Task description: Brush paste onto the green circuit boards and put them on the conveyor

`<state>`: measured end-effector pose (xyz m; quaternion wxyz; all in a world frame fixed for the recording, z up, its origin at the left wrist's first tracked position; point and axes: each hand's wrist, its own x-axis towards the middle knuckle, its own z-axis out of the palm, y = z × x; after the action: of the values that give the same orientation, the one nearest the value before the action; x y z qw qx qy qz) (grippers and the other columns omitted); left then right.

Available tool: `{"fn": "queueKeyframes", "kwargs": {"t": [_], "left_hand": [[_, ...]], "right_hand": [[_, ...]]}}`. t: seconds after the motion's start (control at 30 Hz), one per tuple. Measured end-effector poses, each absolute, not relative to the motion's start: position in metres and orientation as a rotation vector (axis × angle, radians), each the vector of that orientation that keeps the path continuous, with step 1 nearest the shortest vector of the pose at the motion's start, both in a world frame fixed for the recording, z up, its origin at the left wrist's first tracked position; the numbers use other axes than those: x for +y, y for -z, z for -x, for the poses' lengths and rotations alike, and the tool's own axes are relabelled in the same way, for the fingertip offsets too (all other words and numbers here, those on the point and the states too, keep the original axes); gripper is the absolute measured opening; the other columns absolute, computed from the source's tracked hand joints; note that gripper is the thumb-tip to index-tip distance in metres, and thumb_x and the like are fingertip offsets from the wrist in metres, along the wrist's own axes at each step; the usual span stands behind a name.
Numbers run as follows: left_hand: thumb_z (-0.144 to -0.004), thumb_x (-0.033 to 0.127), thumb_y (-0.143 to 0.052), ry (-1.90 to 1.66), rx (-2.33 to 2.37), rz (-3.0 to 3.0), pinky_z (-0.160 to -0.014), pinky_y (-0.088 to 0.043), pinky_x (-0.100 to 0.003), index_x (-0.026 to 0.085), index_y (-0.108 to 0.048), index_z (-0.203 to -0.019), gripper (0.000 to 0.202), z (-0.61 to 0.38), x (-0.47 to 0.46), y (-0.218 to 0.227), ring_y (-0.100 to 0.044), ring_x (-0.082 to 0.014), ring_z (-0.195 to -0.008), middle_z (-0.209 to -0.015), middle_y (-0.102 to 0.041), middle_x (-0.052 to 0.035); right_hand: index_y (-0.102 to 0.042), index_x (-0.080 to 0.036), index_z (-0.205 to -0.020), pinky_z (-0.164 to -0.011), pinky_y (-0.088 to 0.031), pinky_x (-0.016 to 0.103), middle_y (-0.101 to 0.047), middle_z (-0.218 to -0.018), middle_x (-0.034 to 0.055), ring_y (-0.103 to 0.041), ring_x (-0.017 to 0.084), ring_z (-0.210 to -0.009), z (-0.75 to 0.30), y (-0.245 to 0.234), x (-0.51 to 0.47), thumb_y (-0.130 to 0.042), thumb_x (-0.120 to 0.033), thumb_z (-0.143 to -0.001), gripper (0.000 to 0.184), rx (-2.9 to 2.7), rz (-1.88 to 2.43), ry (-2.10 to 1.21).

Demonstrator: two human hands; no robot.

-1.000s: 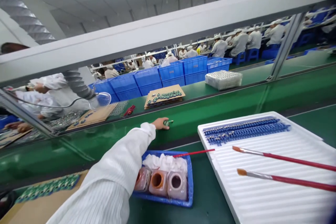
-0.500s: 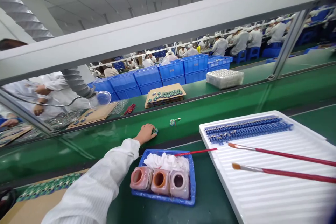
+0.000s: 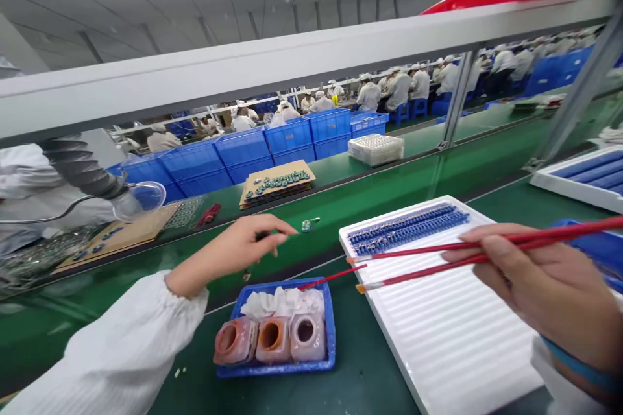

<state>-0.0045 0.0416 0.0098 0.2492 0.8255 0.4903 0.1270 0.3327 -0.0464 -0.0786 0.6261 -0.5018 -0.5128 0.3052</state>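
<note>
My left hand (image 3: pixel 241 243) hovers over the green conveyor belt (image 3: pixel 195 277), thumb and fingers apart, with nothing seen in it. Its fingertips point at a small green circuit board (image 3: pixel 306 226) with a thin attached piece, just beyond them. A small blurred piece (image 3: pixel 246 275) shows below the palm. My right hand (image 3: pixel 530 272) is closed around two red-handled paintbrushes, an upper one (image 3: pixel 418 250) and a lower one (image 3: pixel 423 271). Their bristle tips face left, above the edge of a ribbed white tray (image 3: pixel 428 343). Rows of blue parts (image 3: pixel 409 228) lie at the tray's far end.
A blue tray (image 3: pixel 331 331) holds three open stained bottles (image 3: pixel 271 337), crumpled white tissue (image 3: pixel 285 301) and a thin red stick (image 3: pixel 335 277). Beyond the belt are cardboard with small boards (image 3: pixel 277 183), a clear tray stack (image 3: pixel 376 149) and a ducted hose (image 3: pixel 82 165). Co-workers sit behind.
My left hand has come off a small circuit board on the belt, and its fingers have spread. My right hand has entered view holding the two brushes, which lay on the white tray before.
</note>
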Motion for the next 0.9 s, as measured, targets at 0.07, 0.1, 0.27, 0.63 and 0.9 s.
{"fn": "queueKeyframes", "kwargs": {"t": [0.07,0.1,0.27,0.63,0.9], "left_hand": [[-0.086,0.042,-0.048,-0.102,1.158,-2.437,-0.063,-0.045,-0.023,0.027,-0.063,-0.109,0.031,-0.032,0.018,-0.03,-0.061,-0.0126,-0.067,-0.09,-0.067,-0.001],[-0.086,0.042,-0.048,-0.021,1.095,-2.471,-0.063,-0.044,-0.022,0.028,-0.062,-0.112,0.032,-0.049,0.009,-0.037,-0.061,-0.0126,-0.068,-0.088,-0.068,-0.0001],[-0.085,0.031,-0.054,0.059,0.623,-2.61,-0.073,-0.043,-0.021,0.019,-0.066,-0.086,0.016,-0.097,-0.007,-0.049,-0.058,-0.0133,-0.085,-0.095,-0.064,-0.001],[-0.089,0.025,-0.048,0.216,0.205,-2.351,-0.101,-0.032,-0.016,0.011,-0.056,-0.122,0.037,-0.12,0.003,-0.008,-0.049,-0.0125,-0.117,-0.126,-0.055,-0.0056],[-0.088,0.027,-0.05,0.218,0.289,-2.318,-0.101,-0.032,-0.018,0.02,-0.053,-0.126,0.038,-0.106,0.004,-0.013,-0.045,-0.0132,-0.122,-0.134,-0.048,-0.0024]], "right_hand": [[-0.062,-0.016,-0.092,-0.034,-0.03,0.018,-0.053,-0.059,0.0034,-0.042,0.01,-0.042,-0.322,0.063,-0.042,-0.056,-0.049,-0.087,0.034,-1.452,1.104,-0.715],[-0.064,-0.016,-0.091,-0.039,-0.036,0.018,-0.055,-0.062,0.004,-0.048,0.011,-0.047,-0.317,0.054,-0.042,-0.053,-0.046,-0.089,0.032,-1.606,1.061,-0.69],[-0.066,-0.018,-0.085,-0.067,-0.046,0.019,-0.062,-0.08,0.0028,-0.057,0.013,-0.074,-0.303,0.019,-0.042,-0.044,-0.037,-0.096,0.031,-2.006,0.921,-0.592],[-0.06,-0.016,-0.075,-0.054,-0.039,0.017,-0.06,-0.07,-0.0008,-0.054,0.009,-0.062,-0.309,0.011,-0.043,-0.046,-0.039,-0.094,0.033,-2.173,0.981,-0.74],[-0.058,-0.011,-0.081,-0.057,-0.042,0.023,-0.058,-0.068,0.0043,-0.054,0.015,-0.063,-0.345,0.095,0.004,-0.049,-0.042,-0.086,0.033,-2.169,1.269,-1.083]]}}
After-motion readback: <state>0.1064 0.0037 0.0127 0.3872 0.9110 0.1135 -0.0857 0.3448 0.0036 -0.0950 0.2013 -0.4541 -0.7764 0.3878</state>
